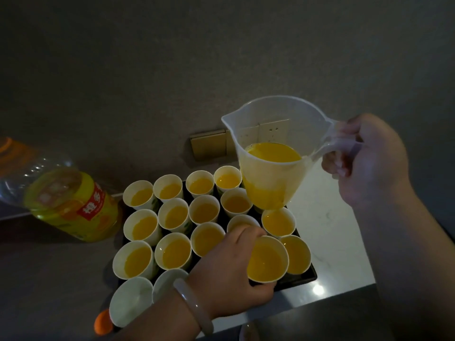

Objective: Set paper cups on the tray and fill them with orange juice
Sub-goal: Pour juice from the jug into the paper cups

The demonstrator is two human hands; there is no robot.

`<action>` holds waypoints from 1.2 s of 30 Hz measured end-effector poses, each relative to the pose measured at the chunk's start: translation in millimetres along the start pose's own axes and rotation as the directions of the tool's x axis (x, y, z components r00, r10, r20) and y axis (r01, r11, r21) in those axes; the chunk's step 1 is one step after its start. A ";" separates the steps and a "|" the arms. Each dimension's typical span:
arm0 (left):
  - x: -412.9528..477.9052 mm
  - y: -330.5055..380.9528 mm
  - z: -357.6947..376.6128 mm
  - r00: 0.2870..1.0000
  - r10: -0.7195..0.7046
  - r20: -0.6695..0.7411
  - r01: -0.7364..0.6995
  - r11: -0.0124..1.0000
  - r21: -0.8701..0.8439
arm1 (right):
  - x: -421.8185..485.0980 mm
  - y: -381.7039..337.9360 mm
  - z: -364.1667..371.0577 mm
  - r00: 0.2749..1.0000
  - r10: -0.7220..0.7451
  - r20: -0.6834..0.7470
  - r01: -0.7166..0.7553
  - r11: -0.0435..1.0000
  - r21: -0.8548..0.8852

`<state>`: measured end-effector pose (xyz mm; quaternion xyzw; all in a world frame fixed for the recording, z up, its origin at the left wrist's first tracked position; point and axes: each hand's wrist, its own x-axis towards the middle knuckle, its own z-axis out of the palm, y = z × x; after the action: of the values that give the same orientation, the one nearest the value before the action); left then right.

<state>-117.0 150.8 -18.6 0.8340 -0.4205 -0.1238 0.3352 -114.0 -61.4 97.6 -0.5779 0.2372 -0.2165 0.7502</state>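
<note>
Head view: looking down at a dim counter (327, 217) against a grey wall.
Tray (299, 279): dark and rectangular, lying on the counter at centre frame and packed with cups.
Filled paper cups (206, 210): more than a dozen white cups stand upright in close rows on the tray, rims nearly touching, each holding orange juice.
Empty cups (130, 301): two white cups with no juice sit at the near left end of the group. I cannot tell whether they stand on the tray.
Left hand (231, 274): reaches in from the bottom edge. Its fingers and thumb are curled round the side of one full cup.
Held cup (267, 259): at the near right of the tray, upright and filled almost to the brim. I cannot tell whether it is lifted.
Bracelet (194, 303): a pale bangle on the left wrist.
Right hand (369, 158): at the right, with its fingers wrapped tight round the jug's handle.
Jug (275, 148): clear plastic, held in the air above the far right of the tray. Its spout points left and it is roughly a third full of juice. Its base hangs just above a filled cup.
Juice bottle (69, 203): large, with a yellow label, on the counter left of the tray.
Orange cap (103, 322): lies near the bottom left, beside the empty cups.
Wall plates (209, 143): set in the wall behind the jug.
</note>
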 end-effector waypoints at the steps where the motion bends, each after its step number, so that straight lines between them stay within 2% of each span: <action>1: 0.0 -0.4 0.2 1.000 -0.001 0.016 0.001 1.000 0.005 | -0.4 -0.3 -0.4 1.000 -0.005 -0.003 0.005 1.000 0.013; 8: 4.6 -5.6 5.0 0.995 -0.029 0.092 0.019 0.994 0.112 | -2.7 -1.6 -0.9 1.000 -0.004 -0.016 0.005 1.000 0.025; 14: 11.4 -12.9 11.3 0.996 -0.008 0.091 -0.025 0.933 0.358 | -4.3 0.3 -0.1 0.999 0.014 -0.036 -0.014 1.000 -0.001; 17: 12.8 -13.9 14.2 0.995 -0.003 0.098 -0.039 0.905 0.424 | -6.6 0.9 1.3 0.999 0.025 -0.040 -0.026 0.999 -0.026; 25: 11.6 -18.3 20.7 0.990 -0.033 0.135 -0.040 0.863 0.504 | -10.7 6.4 4.9 0.999 0.049 -0.023 -0.050 0.998 -0.039; 33: 11.8 -14.3 17.3 0.973 -0.103 0.207 -0.016 0.862 0.506 | -13.9 6.5 5.3 0.998 0.048 -0.040 -0.051 0.996 -0.073; 36: 6.6 -14.3 12.0 0.979 -0.094 0.184 -0.009 0.872 0.490 | -14.9 6.7 6.3 0.998 0.054 -0.035 -0.055 0.997 -0.053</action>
<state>-110.0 146.2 -36.6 0.8837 -0.4513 -0.1048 0.0666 -121.6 -46.0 94.1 -0.5876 0.2712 -0.1991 0.7359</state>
